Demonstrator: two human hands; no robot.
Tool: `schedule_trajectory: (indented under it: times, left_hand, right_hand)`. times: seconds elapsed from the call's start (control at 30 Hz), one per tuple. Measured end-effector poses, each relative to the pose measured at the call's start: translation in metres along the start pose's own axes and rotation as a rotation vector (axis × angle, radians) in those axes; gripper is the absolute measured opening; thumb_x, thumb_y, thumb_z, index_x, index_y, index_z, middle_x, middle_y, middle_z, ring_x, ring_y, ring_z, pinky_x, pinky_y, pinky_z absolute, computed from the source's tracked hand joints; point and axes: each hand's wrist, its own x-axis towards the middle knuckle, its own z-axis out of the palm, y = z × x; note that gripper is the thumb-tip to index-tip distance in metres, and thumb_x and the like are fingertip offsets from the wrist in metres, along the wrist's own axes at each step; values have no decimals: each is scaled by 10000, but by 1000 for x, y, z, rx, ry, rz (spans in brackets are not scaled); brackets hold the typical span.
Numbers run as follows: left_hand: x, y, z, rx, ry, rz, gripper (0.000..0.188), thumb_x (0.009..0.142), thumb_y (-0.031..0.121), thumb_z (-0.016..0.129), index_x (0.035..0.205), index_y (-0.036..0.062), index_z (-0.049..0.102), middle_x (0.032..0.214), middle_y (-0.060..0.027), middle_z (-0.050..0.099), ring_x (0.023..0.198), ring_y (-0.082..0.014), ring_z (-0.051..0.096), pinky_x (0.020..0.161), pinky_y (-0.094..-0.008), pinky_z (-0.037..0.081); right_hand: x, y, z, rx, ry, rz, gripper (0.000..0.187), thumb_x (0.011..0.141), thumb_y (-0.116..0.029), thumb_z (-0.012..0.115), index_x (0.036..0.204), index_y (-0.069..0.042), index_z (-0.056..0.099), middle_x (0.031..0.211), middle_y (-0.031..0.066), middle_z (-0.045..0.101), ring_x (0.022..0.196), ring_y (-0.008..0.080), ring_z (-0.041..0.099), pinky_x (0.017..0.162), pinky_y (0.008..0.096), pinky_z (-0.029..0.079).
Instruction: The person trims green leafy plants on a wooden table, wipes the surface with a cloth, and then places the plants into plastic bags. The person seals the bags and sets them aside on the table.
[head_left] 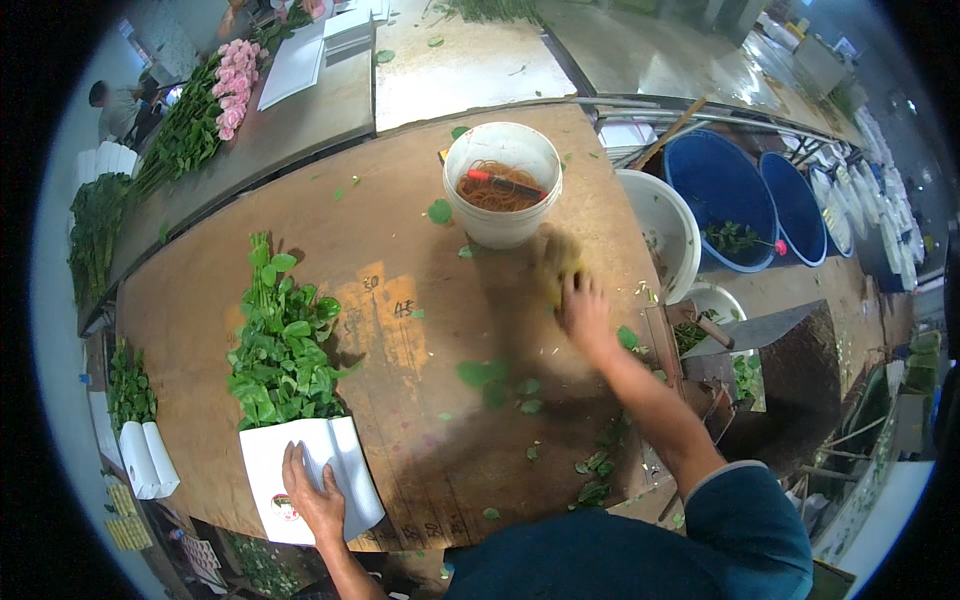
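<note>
My left hand (318, 497) lies on white paper (262, 470) wrapped around one end of a leafy green bunch (285, 340), its fingers spread and pressing on the sheet. The stems of the bunch point away from me, and its other end is hidden inside the wrap. My right hand (583, 305) reaches over the table, fingers curled at a yellow-brown, soft-looking thing (562, 262) too smeared by motion to name. Just beyond it stands a white bucket (475, 222) with brown rubber bands (500, 180) and a red-and-black tool (505, 185) inside.
Loose leaves (485, 374) are scattered over the brown wooden table (410, 480). Blue tubs (715, 180) and a white tub (680, 225) stand right of it. Pink roses (235, 85) lie on another surface at the far left. A wrapped bunch (147, 460) sits at the left edge.
</note>
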Motion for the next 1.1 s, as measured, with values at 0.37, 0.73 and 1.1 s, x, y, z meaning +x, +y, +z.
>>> schedule_trajectory:
  times: [0.37,0.73,1.1]
  left_hand:
    - [-6,-7,6,21,-5,11,602,796,-44,724,1366,-51,528,1451,-278,495,1360,-471,456,1148,-509,348]
    - [-13,-23,15,231,-181,-153,610,974,236,679,1447,-93,478,1471,-300,511,1412,-429,455,1194,-525,335]
    - [8,-91,24,307,86,928,655,973,99,659,1530,-61,353,1537,-264,443,1433,-371,436,1204,-493,343]
  right_hand:
    - [97,84,-62,720,404,363,350,857,-184,646,1155,0,673,1017,273,700,1006,426,687,862,463,533]
    - [370,166,32,658,180,103,501,813,-187,669,1302,-80,645,1293,206,642,1209,414,591,1042,485,471]
    - [307,151,76,225,60,-35,469,870,-259,680,1326,-152,660,1491,146,527,1392,331,461,1099,579,406]
